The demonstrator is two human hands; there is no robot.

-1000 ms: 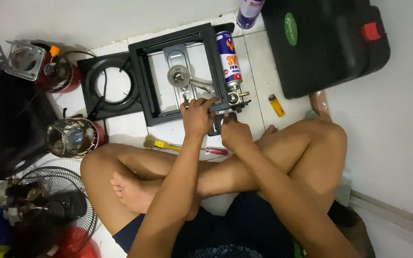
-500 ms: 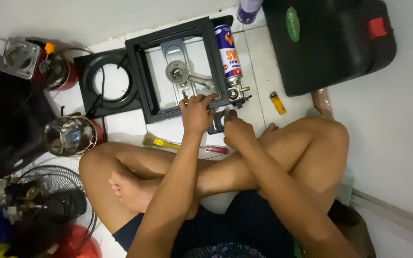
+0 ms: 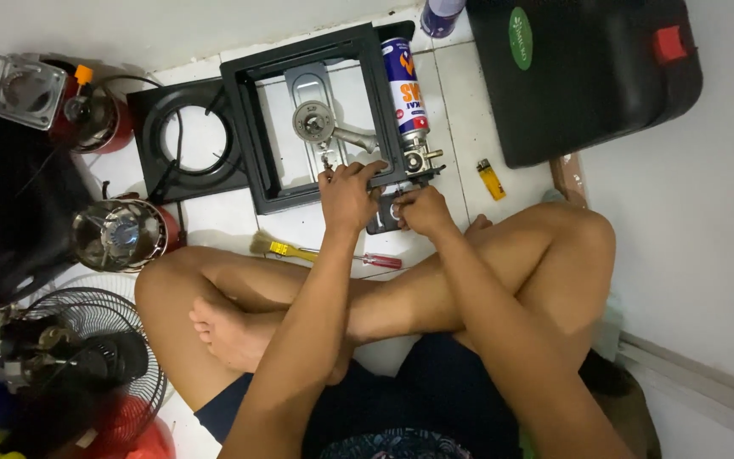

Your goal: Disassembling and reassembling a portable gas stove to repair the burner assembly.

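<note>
The portable gas stove (image 3: 316,119), its top cover off, lies flat on the floor as an open black rectangular frame with a grey metal base plate inside. A round burner head (image 3: 313,121) sits just beyond the grip, joined by a bent pipe to the valve at the right. Right of the grip, a blue, white and orange gas canister (image 3: 404,87) lies lengthwise in its side bay, its nozzle end meeting the brass-coloured valve (image 3: 418,159) close by the grip.
</note>
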